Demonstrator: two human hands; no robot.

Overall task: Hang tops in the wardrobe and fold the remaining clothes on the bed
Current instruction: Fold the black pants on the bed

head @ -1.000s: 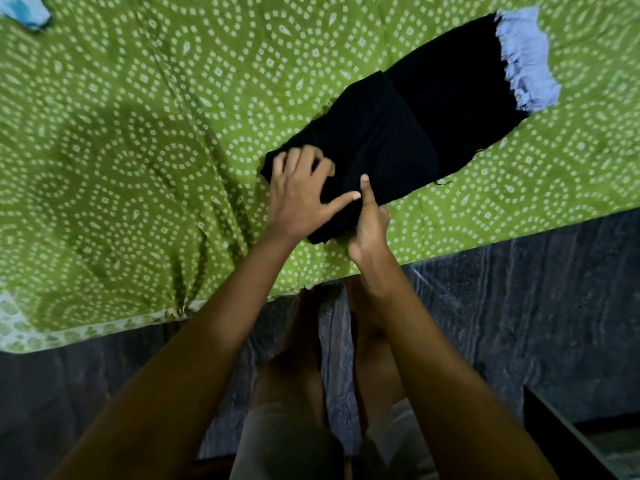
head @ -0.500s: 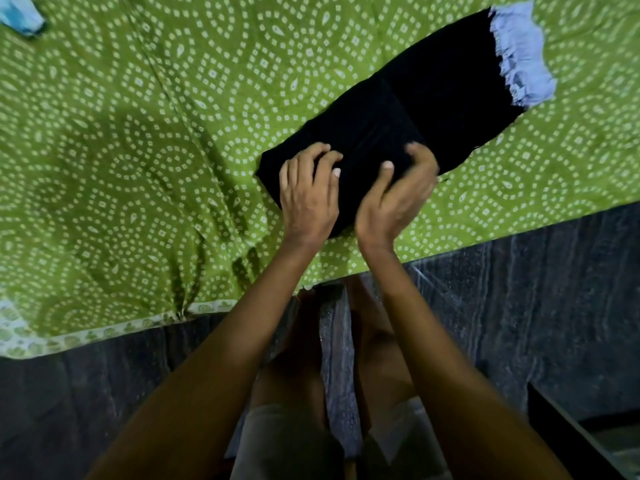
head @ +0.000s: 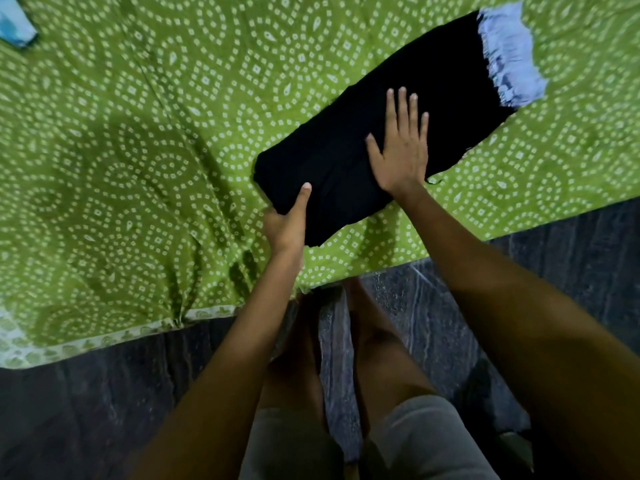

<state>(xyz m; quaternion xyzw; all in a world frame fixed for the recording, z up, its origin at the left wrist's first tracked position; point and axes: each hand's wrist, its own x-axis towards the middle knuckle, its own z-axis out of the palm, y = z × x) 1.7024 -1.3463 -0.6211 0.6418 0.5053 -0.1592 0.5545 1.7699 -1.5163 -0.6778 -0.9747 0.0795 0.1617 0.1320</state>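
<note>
Hidden from me: the left hand's (head: 287, 225) fingers, tucked under the near-left end of the black folded garment (head: 377, 133); only the thumb shows on top, pinching that edge. A blue item (head: 15, 24) is cut off at the far-left corner, kind unclear. Right hand (head: 401, 147): flat, fingers spread, pressing the garment's middle. Garment: diagonal on the green patterned bedsheet (head: 138, 133), pale lilac frill (head: 509, 57) at its far-right end. Near side: dark floor (head: 554, 258), my legs in light shorts (head: 426, 441).
</note>
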